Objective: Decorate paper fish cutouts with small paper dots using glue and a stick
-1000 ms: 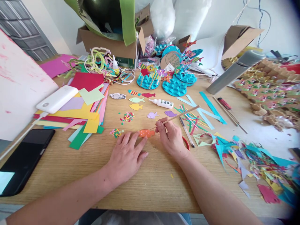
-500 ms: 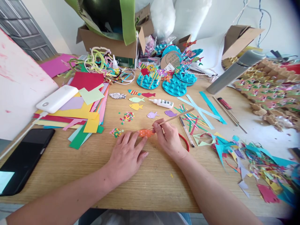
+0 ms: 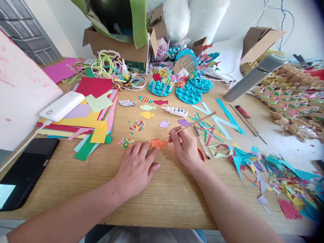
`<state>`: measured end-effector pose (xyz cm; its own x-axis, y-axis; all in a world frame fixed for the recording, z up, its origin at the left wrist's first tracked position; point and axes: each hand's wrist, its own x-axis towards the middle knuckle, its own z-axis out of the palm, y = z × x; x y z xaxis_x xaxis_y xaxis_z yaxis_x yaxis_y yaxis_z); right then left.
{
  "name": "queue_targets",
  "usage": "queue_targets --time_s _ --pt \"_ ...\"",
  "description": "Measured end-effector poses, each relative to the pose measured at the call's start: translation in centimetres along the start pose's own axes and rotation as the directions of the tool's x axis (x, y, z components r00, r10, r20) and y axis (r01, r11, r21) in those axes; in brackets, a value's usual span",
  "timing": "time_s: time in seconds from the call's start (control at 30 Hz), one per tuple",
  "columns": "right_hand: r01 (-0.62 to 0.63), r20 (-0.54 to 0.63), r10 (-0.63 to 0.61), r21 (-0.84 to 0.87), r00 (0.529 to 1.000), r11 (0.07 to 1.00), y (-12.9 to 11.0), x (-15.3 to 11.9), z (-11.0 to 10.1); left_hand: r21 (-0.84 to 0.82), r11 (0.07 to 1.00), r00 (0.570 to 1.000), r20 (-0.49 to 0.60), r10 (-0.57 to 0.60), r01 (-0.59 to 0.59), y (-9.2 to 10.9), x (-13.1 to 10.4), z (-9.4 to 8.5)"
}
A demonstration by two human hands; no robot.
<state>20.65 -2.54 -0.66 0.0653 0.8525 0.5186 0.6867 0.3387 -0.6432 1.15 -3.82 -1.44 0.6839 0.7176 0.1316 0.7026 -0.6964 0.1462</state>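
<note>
Grip of right hand (image 3: 186, 148) snug round one stick (image 3: 199, 120), left hand (image 3: 136, 168) flat against one orange fish (image 3: 159, 143)

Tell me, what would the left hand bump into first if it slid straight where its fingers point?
Probably the orange fish: it lies right at the finger ends of the left hand, maybe touching; exact contact is unclear.

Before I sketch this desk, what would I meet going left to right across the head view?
Black smartphone, yellow paper square, left hand, orange white-dotted paper fish, right hand, grey flask.
</note>
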Motion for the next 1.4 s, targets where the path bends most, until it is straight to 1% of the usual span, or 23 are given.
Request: queue_targets --time_s 0.2,0.33,0.47,0.7,0.87,1.03,1.17,1.23,1.4 --pt "0.005 0.065 -0.004 -0.012 0.998 1.000 0.43 0.03 0.32 0.002 1.000 1.000 -0.002 0.006 -0.006 -0.03 -0.01 -0.05" --pt "0.003 0.019 -0.003 -0.012 1.000 1.000 0.30 -0.01 0.25 0.004 1.000 1.000 0.001 0.004 -0.004 -0.04 -0.05 -0.03" --pt "0.008 0.058 -0.007 -0.016 0.998 1.000 0.39 -0.04 0.29 0.005 1.000 1.000 -0.001 0.005 -0.005 -0.03 -0.03 0.01" --pt "0.009 0.055 -0.007 -0.028 0.998 1.000 0.45 -0.03 0.33 0.004 1.000 1.000 -0.003 0.006 -0.006 0.00 -0.01 -0.06" --pt "0.021 -0.007 -0.021 0.013 1.000 1.000 -0.11 -0.08 0.09 0.000 1.000 1.000 0.009 -0.001 0.001 0.06 -0.03 0.03" --pt "0.044 0.066 -0.045 0.003 0.997 0.999 -0.11 -0.20 0.39 0.002 1.000 1.000 0.007 0.001 -0.001 0.02 -0.05 0.03" --pt "0.056 0.101 -0.055 -0.008 0.993 0.998 0.20 -0.17 0.75 -0.003 1.000 1.000 0.014 0.002 -0.002 -0.02 -0.02 -0.05" --pt "0.050 0.093 -0.049 -0.002 0.994 0.999 0.15 -0.15 0.70 -0.002 1.000 1.000 0.010 0.003 -0.003 -0.02 -0.01 -0.05" --pt "-0.003 0.007 0.003 0.020 1.000 1.000 -0.13 -0.11 0.13 0.007 1.000 1.000 0.002 0.003 -0.003 0.03 -0.01 -0.02"
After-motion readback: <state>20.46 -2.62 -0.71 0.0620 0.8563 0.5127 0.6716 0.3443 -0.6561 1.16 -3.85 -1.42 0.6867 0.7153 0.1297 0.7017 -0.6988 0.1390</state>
